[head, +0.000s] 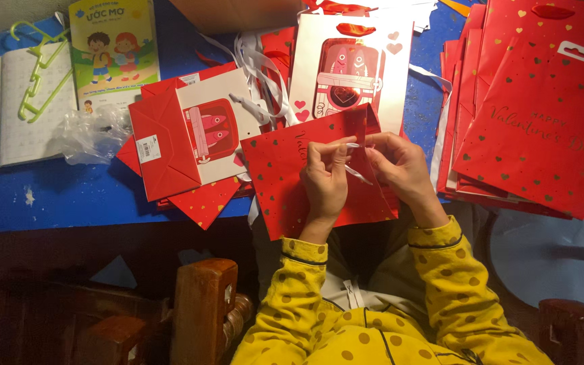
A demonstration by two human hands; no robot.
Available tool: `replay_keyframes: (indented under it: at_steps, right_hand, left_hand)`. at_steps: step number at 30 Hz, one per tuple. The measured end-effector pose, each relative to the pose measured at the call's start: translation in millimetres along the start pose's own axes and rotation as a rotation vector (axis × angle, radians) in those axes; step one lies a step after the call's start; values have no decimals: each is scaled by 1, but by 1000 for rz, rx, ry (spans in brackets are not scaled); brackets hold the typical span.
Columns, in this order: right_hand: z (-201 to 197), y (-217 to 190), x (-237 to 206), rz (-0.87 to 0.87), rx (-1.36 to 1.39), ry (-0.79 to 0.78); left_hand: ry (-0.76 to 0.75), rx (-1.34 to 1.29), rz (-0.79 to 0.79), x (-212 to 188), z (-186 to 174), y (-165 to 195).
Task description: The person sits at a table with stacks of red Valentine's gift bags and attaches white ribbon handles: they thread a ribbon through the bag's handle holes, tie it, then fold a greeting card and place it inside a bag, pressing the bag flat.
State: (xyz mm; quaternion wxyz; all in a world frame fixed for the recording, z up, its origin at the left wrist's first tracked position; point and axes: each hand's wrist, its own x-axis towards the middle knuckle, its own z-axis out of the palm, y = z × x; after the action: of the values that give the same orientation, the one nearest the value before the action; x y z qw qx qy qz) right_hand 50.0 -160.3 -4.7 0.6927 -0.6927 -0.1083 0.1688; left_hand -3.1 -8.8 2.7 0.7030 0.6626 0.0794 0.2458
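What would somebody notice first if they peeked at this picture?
Probably the two hands, left hand and right hand, pinching a thin white ribbon over a red paper bag in the middle. Next, the big stack of red bags at the right.

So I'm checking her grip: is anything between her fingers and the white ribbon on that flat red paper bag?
Nothing visible. Left hand and right hand both pinch the thin white ribbon directly, above the flat red paper gift bag.
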Motion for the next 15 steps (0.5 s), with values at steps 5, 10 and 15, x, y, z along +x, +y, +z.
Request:
replay_keyframes:
  at_steps: [5, 10, 15]
  right_hand:
    - [-4, -1, 3, 20, -61, 30]
    - [2, 6, 1, -240, -209, 114]
    - [1, 8, 2, -226, -98, 108]
  left_hand:
    - [7, 25, 40, -1, 2, 4]
    - [-32, 159, 94, 1, 5, 14]
    - [-46, 373, 130, 1, 4, 16]
